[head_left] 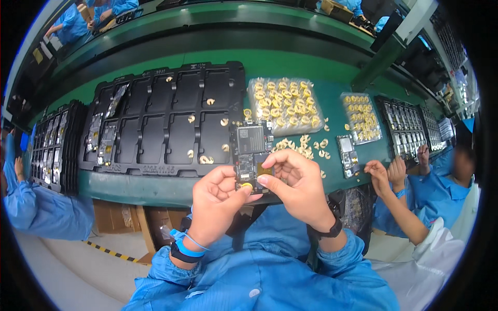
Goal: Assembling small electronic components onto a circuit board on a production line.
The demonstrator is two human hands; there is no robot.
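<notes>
Upright in front of me is a dark circuit board [251, 142] with a grey metal shield on its upper part. My left hand [218, 199] pinches its lower left edge, the thumb beside a small yellow round part [247, 185]. On the other side my right hand [298, 181] is closed on the board's right edge, thumb and forefinger at a gold-brown square patch [265, 167]. Another yellow round part [247, 113] shows at the board's top left corner. The fingertips behind the board are hidden.
To the left lies a black compartment tray [155, 85] with several boards and loose cream pieces. Loose pieces [295, 146] lie before a clear tray of yellow parts [285, 106]. Another board [347, 155] lies right, near a co-worker's hand [378, 176]. Stacked trays [70, 135] stand far left.
</notes>
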